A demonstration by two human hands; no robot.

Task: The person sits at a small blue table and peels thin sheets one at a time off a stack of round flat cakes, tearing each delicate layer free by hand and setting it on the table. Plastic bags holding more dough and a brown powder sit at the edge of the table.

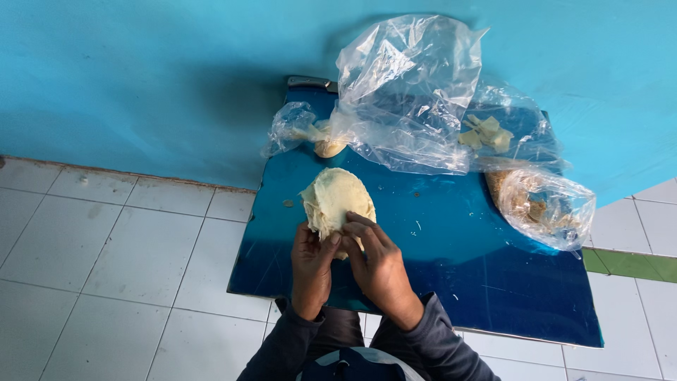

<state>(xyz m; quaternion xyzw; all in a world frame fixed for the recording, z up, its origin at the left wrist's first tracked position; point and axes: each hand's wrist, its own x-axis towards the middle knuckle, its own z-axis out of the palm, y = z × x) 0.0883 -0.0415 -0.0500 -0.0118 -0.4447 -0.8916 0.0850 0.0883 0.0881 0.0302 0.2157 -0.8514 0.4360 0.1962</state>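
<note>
White floor tiles (134, 247) at far left, a blue wall (141, 77) above them. A shiny blue tabletop (458, 254) stands against that wall.

Left hand (312, 262) pinches the near-left edge of a pale, flat dough sheet (336, 200), thumb on top. Right hand (379, 259) grips the near-right edge, fingers curled over it. Both hands closed on the dough.

The dough lies over the near-left part of the tabletop, its far end seeming to rest on the surface. Shape oval; long axis runs from the person toward the wall.

Judgement: even tension from both hands and support under the middle should keep so thin a sheet from tearing.

Further right: a small knotted bag (300, 130), a large clear plastic bag (405, 95), and a bag of brownish filling (546, 204).
</note>
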